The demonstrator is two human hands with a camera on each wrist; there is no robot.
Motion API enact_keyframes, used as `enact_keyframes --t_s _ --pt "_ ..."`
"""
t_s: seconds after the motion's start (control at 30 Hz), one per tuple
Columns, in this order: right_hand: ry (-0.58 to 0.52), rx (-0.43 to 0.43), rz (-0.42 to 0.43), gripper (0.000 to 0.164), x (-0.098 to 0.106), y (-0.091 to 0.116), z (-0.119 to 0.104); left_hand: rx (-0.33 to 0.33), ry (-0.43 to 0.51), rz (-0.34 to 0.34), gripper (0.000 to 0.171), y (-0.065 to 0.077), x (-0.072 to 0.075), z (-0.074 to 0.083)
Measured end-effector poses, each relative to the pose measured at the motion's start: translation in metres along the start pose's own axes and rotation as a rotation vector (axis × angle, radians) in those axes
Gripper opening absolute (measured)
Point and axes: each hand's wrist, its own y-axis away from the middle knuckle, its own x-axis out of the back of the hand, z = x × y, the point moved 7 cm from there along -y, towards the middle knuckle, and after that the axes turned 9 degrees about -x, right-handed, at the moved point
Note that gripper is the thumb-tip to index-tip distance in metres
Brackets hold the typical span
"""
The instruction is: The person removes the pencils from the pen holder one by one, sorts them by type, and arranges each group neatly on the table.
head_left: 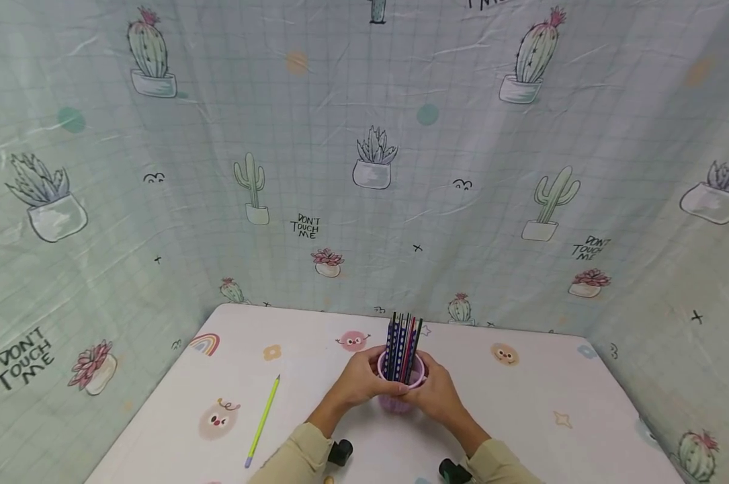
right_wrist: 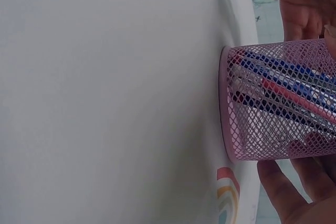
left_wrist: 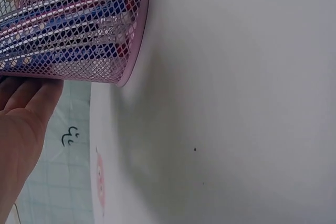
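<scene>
Both hands grip a pink mesh pencil cup (head_left: 396,405) from its two sides. My left hand (head_left: 361,378) curls round the left side and my right hand (head_left: 435,392) round the right, with the thumbs meeting at the front. Several dark, patterned pencils (head_left: 402,349) stand in the cup, leaning slightly and rising well above the rim. Through the mesh (right_wrist: 262,124) in the right wrist view, blue and red pencils show. The cup's base ring (left_wrist: 137,35) is close over the white tabletop in the left wrist view.
A lime-green pencil (head_left: 263,423) lies on the white printed table (head_left: 521,417), left of the hands. Cactus-patterned sheeting (head_left: 370,222) surrounds the table's back and sides. Dark wrist-worn pieces (head_left: 340,452) show near the sleeves.
</scene>
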Motion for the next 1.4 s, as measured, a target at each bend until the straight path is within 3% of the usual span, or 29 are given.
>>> enact_keyframes --t_s 0.43,0.73,0.93,1.03,1.1,1.2,1.4 --pt "-0.028 -0.035 -0.050 0.091 -0.002 -0.001 0.003 -0.004 -0.035 -0.009 0.066 0.000 0.001 0.002" --pt "-0.108 -0.076 -0.255 0.102 0.003 -0.003 -0.006 0.004 -0.070 -0.020 0.062 -0.001 0.004 0.004" --pt "-0.223 -0.027 -0.403 0.101 0.015 -0.006 -0.011 0.018 -0.045 -0.021 0.065 -0.003 0.003 0.002" --pt "-0.255 -0.011 -0.438 0.097 0.024 -0.008 -0.015 0.020 -0.041 -0.020 0.065 -0.004 0.002 0.002" --pt "-0.263 -0.017 -0.420 0.090 0.030 -0.011 -0.019 0.027 -0.038 -0.020 0.065 -0.004 0.001 0.002" --pt "-0.279 -0.048 -0.326 0.072 0.038 -0.017 -0.023 0.035 -0.039 -0.017 0.065 -0.004 0.001 0.001" --pt "-0.281 -0.139 -0.036 0.038 0.047 -0.032 -0.026 0.033 -0.035 -0.008 0.066 -0.003 0.001 0.001"
